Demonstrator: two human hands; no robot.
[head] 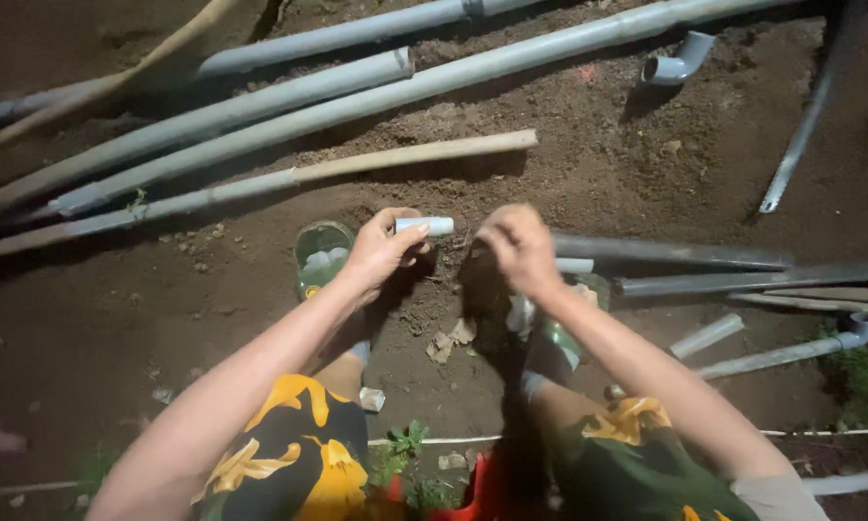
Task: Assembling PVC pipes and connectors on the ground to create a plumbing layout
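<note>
Squatting over bare reddish-brown soil [588,174], the person works outdoors under artificial light, with dark edges at the left and lower left of the view.

Hands: the left hand [381,249] is clamped on a short white pipe piece [426,226], held level between thumb and fingertips, its free end pointing toward the right hand [516,246]. The right hand is curled with fingers together just beside that free end; whether it grips anything cannot be told.

Surroundings: long grey pipes [357,101] lie in a slanted bundle across the upper left, with a wooden pole [424,154] along their lower side. A grey elbow fitting [680,60] lies well apart at the top right. More pipes [704,256] lie level at the right, just beyond the right hand. A green sandal [320,253] sits under the left hand.

Open room: the soil between the pole and the hands is bare; small debris [450,340] lies between the knees. Pipes bound the left, top and right sides.
</note>
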